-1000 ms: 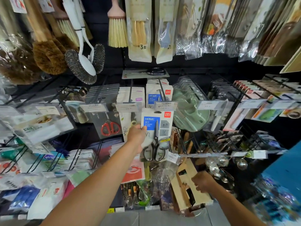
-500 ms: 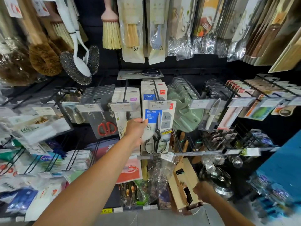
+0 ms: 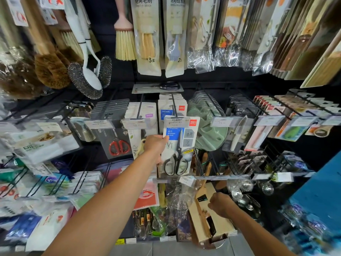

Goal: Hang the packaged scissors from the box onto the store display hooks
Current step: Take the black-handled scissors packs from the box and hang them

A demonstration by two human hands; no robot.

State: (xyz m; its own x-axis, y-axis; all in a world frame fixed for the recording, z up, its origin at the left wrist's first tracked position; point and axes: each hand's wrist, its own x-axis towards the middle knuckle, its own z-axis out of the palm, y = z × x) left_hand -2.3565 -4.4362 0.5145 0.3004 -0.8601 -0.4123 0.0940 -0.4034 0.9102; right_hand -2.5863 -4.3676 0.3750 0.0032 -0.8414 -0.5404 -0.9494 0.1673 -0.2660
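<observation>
- Pinching the left edge of the packaged scissors [image 3: 180, 145], the left hand [image 3: 156, 145] has its thumb on the card's face and its fingers hidden behind it; a firm, narrow hold on the pack.
- From the head view, the pack hangs upright at the front end of a black display hook [image 3: 174, 108], its top edge tucked right behind the clear price tag [image 3: 176, 121]. Whether the hang hole has actually gone over the hook's tip, I cannot tell; the tag covers that spot.
- More packs of the same kind [image 3: 172, 109] sit further back on that hook.
- Lower down, the right hand [image 3: 219, 205] is at the open cardboard box [image 3: 208, 215], fingers curled. Whether it grips the box edge or something inside is hidden from here.
- Risks, as I judge them: if the hole misses the tip and the hand lets go, the pack would drop into the clutter below.
- Pushing hard with the card skewed could bend its top or knock the price tag askew.
- With eyes on the hook, the box gets little attention, and it looks tilted, so it might tip or slide.
- Neighbouring green items [image 3: 208, 126] hang just beside, so a wide swing could snag them.
</observation>
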